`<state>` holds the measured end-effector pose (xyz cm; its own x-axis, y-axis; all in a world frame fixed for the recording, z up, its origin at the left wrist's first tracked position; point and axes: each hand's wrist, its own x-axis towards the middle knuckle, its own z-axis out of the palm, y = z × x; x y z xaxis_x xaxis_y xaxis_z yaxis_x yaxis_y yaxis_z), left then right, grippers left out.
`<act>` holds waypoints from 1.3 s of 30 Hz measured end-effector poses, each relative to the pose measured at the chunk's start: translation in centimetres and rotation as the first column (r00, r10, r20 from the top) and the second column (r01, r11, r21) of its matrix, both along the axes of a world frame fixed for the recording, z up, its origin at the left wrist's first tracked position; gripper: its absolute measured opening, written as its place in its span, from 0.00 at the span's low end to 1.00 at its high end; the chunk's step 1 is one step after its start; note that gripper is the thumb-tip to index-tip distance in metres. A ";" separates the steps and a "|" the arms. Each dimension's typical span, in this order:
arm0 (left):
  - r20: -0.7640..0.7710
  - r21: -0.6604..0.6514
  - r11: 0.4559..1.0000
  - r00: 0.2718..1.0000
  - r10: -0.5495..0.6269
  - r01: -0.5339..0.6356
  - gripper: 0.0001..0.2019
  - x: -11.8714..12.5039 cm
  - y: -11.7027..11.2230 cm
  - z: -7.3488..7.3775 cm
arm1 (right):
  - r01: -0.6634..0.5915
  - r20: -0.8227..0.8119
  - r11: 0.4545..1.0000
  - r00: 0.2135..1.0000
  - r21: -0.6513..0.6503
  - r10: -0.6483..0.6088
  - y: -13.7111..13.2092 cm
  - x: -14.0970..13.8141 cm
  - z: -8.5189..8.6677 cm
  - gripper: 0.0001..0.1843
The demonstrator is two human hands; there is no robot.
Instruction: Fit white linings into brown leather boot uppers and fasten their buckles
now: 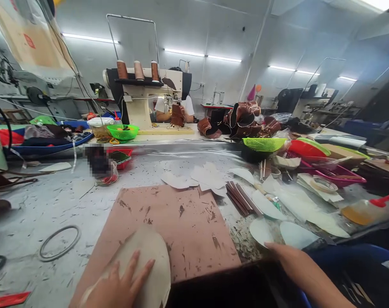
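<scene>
A: Taking in what, going from largest down?

B: Facing a grey worktop, stretching across nearly the whole foreground and showing dark flecks all over.

A: Looking where beyond that?

B: Looking over the far edge to a cream sewing machine, with a co-worker in white sleeves partly hidden behind.

A: Spotting what closer in?

B: Seeing a dull pink board lying flat and bearing dark smudges; also meeting a black shape at the near edge, too murky for naming.

A: Doing what with the hands?

B: Laying the left hand palm down, fingers spread, on a pale rounded piece resting on the near left part of the board. Holding the right hand beside the black shape, close to a small white piece; not telling whether gripping or loose, with most fingers out of sight.

A: Finishing with the slimmest items?

B: Noting a thin grey ring lying left of the board, then narrow brown strips bunching just off the right side.
</scene>
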<state>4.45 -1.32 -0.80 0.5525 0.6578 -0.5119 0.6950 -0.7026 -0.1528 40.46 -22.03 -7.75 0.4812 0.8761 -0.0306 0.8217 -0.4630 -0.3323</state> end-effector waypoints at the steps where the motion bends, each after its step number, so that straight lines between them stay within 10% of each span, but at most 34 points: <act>1: 0.014 -0.010 1.000 1.000 -0.001 0.001 0.39 -0.1 0.2 -0.1 | -0.019 -0.089 0.999 0.996 0.043 0.023 -0.2 -0.6 0.8 0.17; 8: 0.215 -0.130 0.968 0.959 -0.186 0.217 0.24 0.3 2.7 1.6 | 0.284 -0.766 0.830 0.596 0.480 0.239 7.4 -10.5 5.9 0.18; 12: 0.325 -0.311 0.944 0.946 -0.006 0.113 0.17 -0.2 4.2 2.1 | 0.133 -0.942 0.947 0.211 0.293 0.262 15.0 -18.8 5.4 0.21; 17: 0.426 -0.361 0.929 0.872 0.240 -0.080 0.24 -3.0 3.7 0.2 | -0.095 -0.934 0.990 0.332 0.106 0.132 18.5 -23.0 2.9 0.20; 24: 0.633 -0.646 0.714 0.334 0.699 -0.270 0.16 -4.7 3.7 -3.4 | -0.200 -0.811 0.969 0.537 0.146 0.233 17.6 -21.4 1.2 0.19; 33: 0.587 -0.684 0.651 0.280 0.759 -0.329 0.13 -4.5 3.3 -4.1 | -0.276 -0.569 0.928 0.734 0.250 0.371 17.5 -19.6 1.9 0.13; 39: 0.598 -0.589 0.725 0.411 0.688 -0.357 0.16 -4.3 3.5 -3.7 | -0.405 -0.388 0.880 0.791 0.247 0.473 17.1 -19.8 2.2 0.14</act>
<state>0.11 2.17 -4.53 0.4220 0.8424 -0.3350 0.6646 -0.0361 0.7463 20.66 -4.94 -5.54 0.0122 0.9999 0.0029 0.6854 -0.0062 -0.7281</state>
